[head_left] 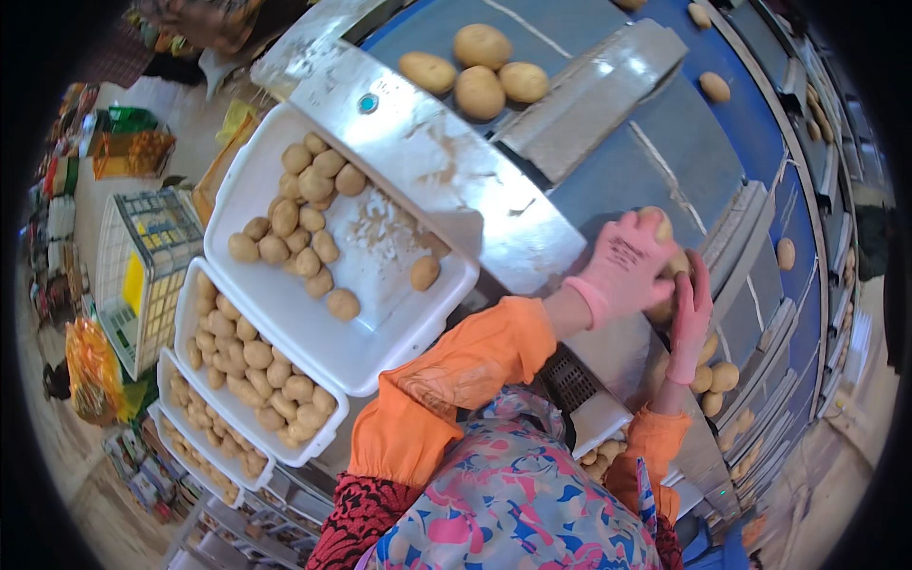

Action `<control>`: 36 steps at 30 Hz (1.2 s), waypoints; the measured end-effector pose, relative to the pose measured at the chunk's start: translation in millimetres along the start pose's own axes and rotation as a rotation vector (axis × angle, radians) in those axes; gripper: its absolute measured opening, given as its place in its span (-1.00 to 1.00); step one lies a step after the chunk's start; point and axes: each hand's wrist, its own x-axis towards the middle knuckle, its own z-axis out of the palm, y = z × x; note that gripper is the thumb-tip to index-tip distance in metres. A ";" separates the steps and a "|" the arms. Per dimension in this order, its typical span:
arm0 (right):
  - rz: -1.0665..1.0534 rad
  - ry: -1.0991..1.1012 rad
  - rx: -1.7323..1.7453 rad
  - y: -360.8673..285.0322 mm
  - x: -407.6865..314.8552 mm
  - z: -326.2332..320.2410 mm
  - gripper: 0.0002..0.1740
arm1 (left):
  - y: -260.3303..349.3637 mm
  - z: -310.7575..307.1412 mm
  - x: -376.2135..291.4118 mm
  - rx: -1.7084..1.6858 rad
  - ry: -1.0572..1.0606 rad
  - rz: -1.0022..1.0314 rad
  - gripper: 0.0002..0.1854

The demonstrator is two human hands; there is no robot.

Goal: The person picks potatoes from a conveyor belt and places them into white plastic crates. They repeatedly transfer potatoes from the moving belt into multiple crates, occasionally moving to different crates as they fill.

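My left hand [627, 267], in a pink glove bearing writing, is over a grey belt lane [652, 164] at the sorting machine. Its fingers curl around a potato [662, 226]. Close on its right, my right hand [692, 313], also gloved in pink, has its fingers against another potato [678, 265]; its thumb is hidden. Below the two palms a further potato [660, 312] shows in part. Several potatoes [724, 376] lie in the neighbouring lane, just below my right hand. Orange sleeve covers wrap both forearms.
A white tub [406, 349] with loose potatoes stands left of the steel ledge [442, 157]. Beyond are fuller tubs [335, 427]. Metal dividers [591, 100] separate the lanes. A blue conveyor belt [766, 142] carries potatoes along the right. A plastic crate [153, 228] is on the floor.
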 end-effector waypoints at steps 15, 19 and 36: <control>-0.567 -0.902 0.012 -156.9 -88.9 204.0 -0.53 | -149.8 -108.7 -319.8 -0.069 0.254 -1.009 -0.45; -0.585 -0.866 -0.095 -139.6 -77.3 361.9 -0.48 | -217.0 -57.3 -311.2 0.116 0.227 -0.882 -0.34; -0.954 -0.629 -0.441 -48.2 -27.8 533.1 -0.56 | -230.3 -75.8 -315.1 0.154 0.041 -1.158 -0.40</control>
